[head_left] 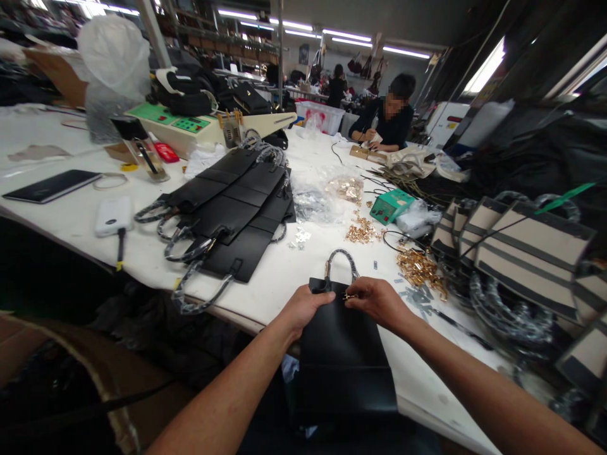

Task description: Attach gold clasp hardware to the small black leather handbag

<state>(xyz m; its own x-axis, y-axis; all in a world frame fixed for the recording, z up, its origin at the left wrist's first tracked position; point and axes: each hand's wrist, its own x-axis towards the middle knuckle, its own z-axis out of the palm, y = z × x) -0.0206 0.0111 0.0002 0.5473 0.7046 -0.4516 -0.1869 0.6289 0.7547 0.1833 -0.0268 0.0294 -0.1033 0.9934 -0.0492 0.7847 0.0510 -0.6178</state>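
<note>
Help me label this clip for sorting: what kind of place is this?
Most likely a handbag workshop or small factory. Both hands, left hand and right hand, hold a black bag; more black bags and gold metal fittings lie on the long white worktable.

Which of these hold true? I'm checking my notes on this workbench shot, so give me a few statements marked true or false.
1. Both hands grip the top edge of a black bag. True: the left hand and right hand hold it at the table edge.
2. The bag's handle points away from the person. True.
3. The gold fittings lie left of the hands. False: they lie to the right.
4. The stack of black bags lies on the floor. False: it lies on the table.
5. A white phone lies on the table at left. True.
</note>
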